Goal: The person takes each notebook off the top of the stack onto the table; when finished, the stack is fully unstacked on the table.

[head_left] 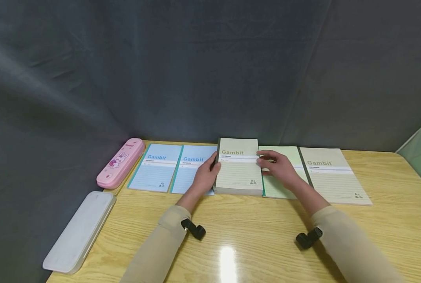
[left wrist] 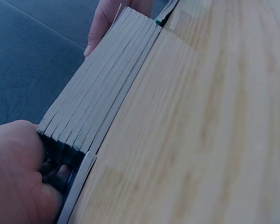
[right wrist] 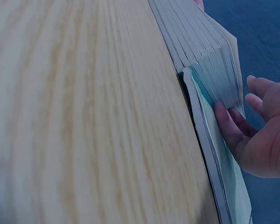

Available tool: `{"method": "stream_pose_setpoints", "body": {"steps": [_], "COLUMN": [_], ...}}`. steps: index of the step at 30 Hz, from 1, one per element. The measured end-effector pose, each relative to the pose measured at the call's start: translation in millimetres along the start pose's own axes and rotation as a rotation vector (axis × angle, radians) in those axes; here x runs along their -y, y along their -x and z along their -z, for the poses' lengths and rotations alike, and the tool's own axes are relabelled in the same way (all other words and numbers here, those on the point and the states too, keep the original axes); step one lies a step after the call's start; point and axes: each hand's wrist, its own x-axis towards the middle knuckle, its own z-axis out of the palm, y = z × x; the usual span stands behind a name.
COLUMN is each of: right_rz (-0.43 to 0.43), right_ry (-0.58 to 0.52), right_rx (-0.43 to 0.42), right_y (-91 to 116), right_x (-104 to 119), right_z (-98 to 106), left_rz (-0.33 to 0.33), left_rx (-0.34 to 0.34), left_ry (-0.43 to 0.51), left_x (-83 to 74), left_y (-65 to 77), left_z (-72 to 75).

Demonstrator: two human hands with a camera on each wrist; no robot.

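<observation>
A thick stack of notebooks (head_left: 239, 171), with a beige "Gambit" cover on top, lies flat in the middle of the row, between my hands. My left hand (head_left: 204, 176) rests along its dark spine side, the thumb near the top edge; the left wrist view shows this hand (left wrist: 18, 172) against the layered spines. On the opposite side, my right hand (head_left: 280, 169) touches the stack's edge with spread, slightly bent fingers. In the right wrist view, the top cover stands slightly away from the stacked pages (right wrist: 200, 46). Under the right hand lies a green notebook (head_left: 279, 190).
Two blue notebooks (head_left: 155, 173) lie left of the stack, one partly behind my left hand. Another beige notebook (head_left: 330, 179) is at the right. A pink pencil case (head_left: 121, 163) and a white case (head_left: 79, 232) line the table's left edge. Dark cloth (head_left: 210, 70) hangs behind.
</observation>
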Motion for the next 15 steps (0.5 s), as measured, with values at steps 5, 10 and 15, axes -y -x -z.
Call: {"method": "stream_pose_setpoints", "body": {"steps": [5, 10, 15], "right_rz": [-0.012, -0.041, -0.053], "right_ry": [0.08, 0.172, 0.198], "right_rx": [-0.03, -0.067, -0.08], "right_y": [-5, -8, -7], "right_x": [-1, 0, 3], "right_z": [-4, -9, -10], "left_rz": [0.005, 0.009, 0.014], "left_rx": [-0.001, -0.005, -0.007], "left_ry": [0.005, 0.004, 0.003], "left_x": [-0.9, -1.7, -2.4], "left_y": [0.7, 1.8, 1.7], "left_z": [0.2, 0.4, 0.0]}}
